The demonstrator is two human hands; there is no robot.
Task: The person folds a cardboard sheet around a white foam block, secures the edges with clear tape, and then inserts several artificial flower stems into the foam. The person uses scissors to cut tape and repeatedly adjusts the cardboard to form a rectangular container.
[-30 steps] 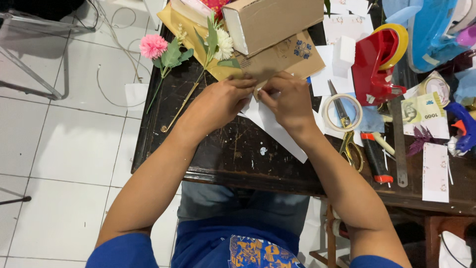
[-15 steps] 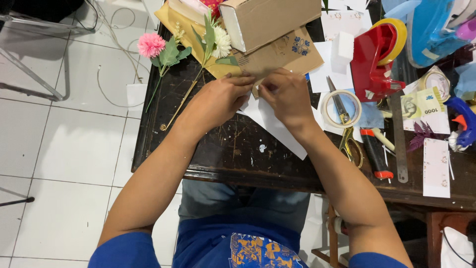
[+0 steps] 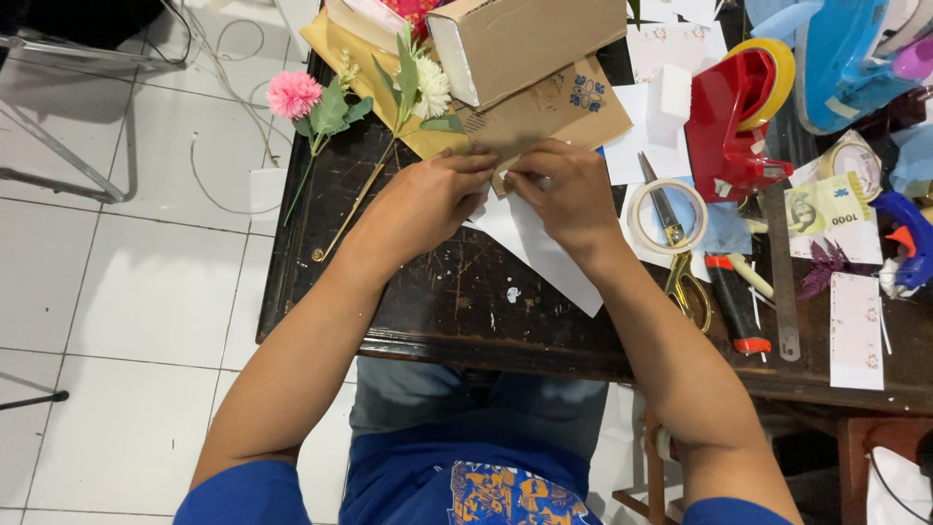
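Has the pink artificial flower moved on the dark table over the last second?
No. The pink artificial flower lies at the same spot by the dark wooden table's left edge, beside the white flower.

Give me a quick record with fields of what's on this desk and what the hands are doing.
Left hand: pinching a small white piece at the edge of the brown paper sheet
Right hand: pinching the same spot, fingertips meeting the left's
Under hands: white paper
Surface: dark scuffed table
Far side: cardboard box, pink flower, white flower
Right side: red tape dispenser, tape roll, gold-handled scissors, metal ruler
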